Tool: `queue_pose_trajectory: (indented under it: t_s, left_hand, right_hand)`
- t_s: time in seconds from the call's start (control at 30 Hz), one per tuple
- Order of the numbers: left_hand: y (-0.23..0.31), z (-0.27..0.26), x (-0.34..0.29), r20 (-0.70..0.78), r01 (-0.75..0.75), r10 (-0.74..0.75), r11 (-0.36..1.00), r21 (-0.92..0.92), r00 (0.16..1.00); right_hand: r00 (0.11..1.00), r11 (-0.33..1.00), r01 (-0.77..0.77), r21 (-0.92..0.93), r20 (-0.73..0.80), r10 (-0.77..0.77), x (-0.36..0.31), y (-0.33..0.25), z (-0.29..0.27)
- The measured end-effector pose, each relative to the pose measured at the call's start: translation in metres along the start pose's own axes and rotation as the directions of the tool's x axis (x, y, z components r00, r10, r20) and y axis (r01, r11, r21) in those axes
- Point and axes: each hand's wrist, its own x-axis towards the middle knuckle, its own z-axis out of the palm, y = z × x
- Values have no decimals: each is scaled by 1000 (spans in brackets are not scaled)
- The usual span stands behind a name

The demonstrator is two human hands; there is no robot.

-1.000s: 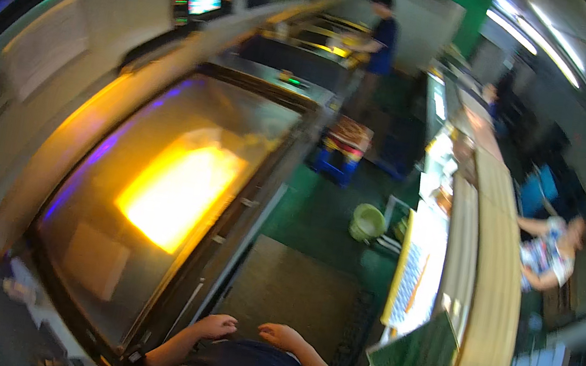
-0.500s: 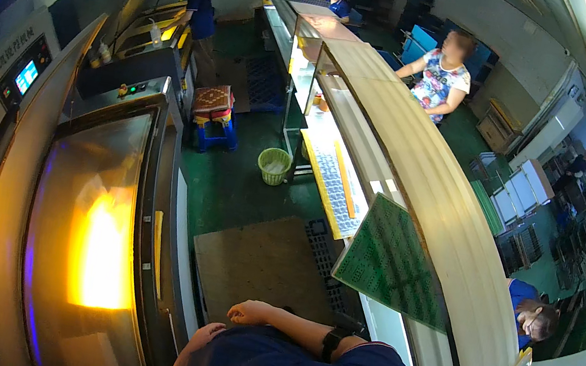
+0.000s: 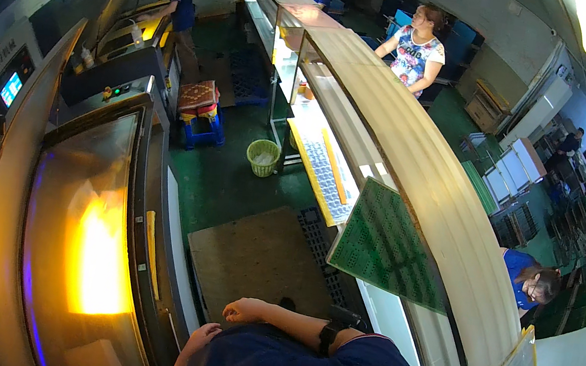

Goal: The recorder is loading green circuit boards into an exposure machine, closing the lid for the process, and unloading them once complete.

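My right hand (image 3: pixel 244 310) is held in front of my waist, its fingers loosely curled in with nothing seen in them. A black band circles that wrist. My left hand (image 3: pixel 204 335) lies against the front of my dark blue shirt, fingers flat and partly hidden by the cloth, and no object shows in it. To my left is the exposure machine (image 3: pixel 143 259), its glass window (image 3: pixel 80 172) glowing bright yellow. On my right a green perforated circuit panel (image 3: pixel 390 248) leans tilted against the long bench. Neither hand touches the machine or the panel.
A long cream-topped bench (image 3: pixel 421 150) curves along my right. Ahead are a brown floor board (image 3: pixel 259 254), a green basket (image 3: pixel 262 157) and a blue stool (image 3: pixel 202 130). One co-worker (image 3: pixel 180 0) stands at another machine; another (image 3: pixel 415 53) stands behind the bench.
The whole view has shifted slightly, with most things sitting a little farther left. My hands stay near my waist, and the glow remains.
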Motion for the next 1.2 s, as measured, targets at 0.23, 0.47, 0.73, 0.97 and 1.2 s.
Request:
queue_pose_trajectory:
  t_s: [0.23,0.47,0.73,0.97,1.2]
  left_hand:
    - [5,5,-13,-75,99,-97,995,25,992]
    - [-13,12,-1,-44,8,-11,997,-72,999]
    - [-2,-3,9,-17,1,-1,1000,-8,1000]
    - [16,-9,27,28,17,-18,1000,20,999]
    - [59,-2,62,116,-27,21,999,43,993]
  right_hand:
    - [998,998,58,-8,-4,-58,4,6,11]
    - [998,998,55,-3,-38,-55,-10,-2,-1]
    - [961,985,58,160,-277,-11,-46,-12,-41]
    - [720,863,315,396,-692,54,-133,-11,-71]
    - [-77,541,834,110,-947,311,-231,14,-61]
